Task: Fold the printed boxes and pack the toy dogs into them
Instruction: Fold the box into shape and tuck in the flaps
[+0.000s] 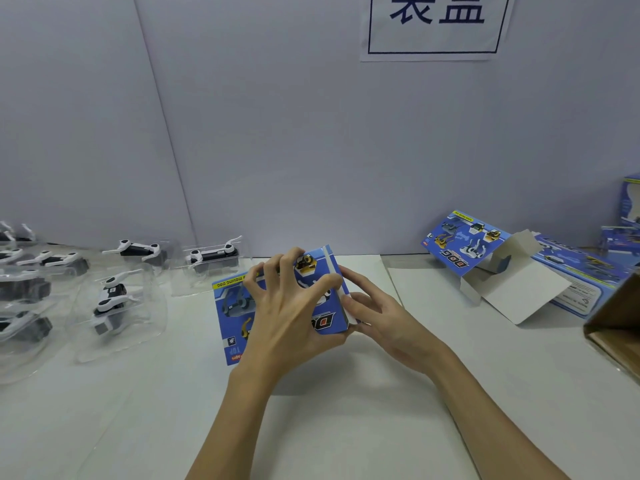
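A blue printed box [231, 313] sits on the white table in the middle of the head view. My left hand [287, 306] lies over its top face with curled fingers, thumb round the near right edge. My right hand [377, 313] presses its fingertips against the box's white right end flap. Several black-and-white toy dogs in clear plastic shells [114, 303] lie at the left. A second printed box [485, 261] lies at the right with its white flaps open.
More blue boxes [623, 223] are stacked at the far right edge. A brown cardboard carton [620, 323] juts in at the right. A grey partition with a paper sign [433, 26] stands behind the table.
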`<state>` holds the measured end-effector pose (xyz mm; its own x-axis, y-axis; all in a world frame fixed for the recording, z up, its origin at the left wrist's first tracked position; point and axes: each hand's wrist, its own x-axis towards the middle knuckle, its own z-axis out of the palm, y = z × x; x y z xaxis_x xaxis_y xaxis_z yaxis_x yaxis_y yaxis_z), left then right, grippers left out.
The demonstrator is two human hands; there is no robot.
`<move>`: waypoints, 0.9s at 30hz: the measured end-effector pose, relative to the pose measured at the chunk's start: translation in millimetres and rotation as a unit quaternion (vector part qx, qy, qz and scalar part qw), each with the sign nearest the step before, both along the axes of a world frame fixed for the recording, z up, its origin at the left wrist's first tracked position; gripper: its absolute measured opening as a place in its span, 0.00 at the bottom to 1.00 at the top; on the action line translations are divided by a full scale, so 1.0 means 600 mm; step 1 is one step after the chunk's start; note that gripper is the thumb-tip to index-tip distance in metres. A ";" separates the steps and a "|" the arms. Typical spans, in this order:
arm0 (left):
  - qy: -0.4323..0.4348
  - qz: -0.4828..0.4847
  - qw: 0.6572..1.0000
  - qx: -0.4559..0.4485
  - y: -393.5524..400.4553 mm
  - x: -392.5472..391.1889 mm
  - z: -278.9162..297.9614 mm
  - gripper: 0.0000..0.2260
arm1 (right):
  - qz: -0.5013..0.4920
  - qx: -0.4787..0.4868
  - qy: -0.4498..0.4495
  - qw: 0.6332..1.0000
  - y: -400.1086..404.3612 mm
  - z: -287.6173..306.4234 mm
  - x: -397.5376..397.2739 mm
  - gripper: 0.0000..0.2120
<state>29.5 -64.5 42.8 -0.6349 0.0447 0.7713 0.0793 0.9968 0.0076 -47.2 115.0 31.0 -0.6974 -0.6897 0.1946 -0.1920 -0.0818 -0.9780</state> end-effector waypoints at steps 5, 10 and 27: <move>0.004 -0.007 1.000 0.021 0.001 0.000 -0.001 0.29 | 0.006 0.011 0.010 1.000 0.001 -0.002 -0.004 0.26; 0.014 0.015 0.999 0.027 0.008 0.001 -0.001 0.28 | -0.053 0.012 0.064 0.996 -0.024 -0.015 0.006 0.24; 0.036 0.025 0.998 0.049 0.005 -0.003 -0.001 0.28 | -0.077 -0.022 0.069 0.994 -0.055 -0.016 0.039 0.23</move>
<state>27.7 -61.8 42.3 -0.5774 -0.0638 0.8139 0.0330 0.9943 0.1013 -24.0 82.1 21.2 -0.7584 -0.5657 0.3238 -0.3381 -0.0832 -0.9374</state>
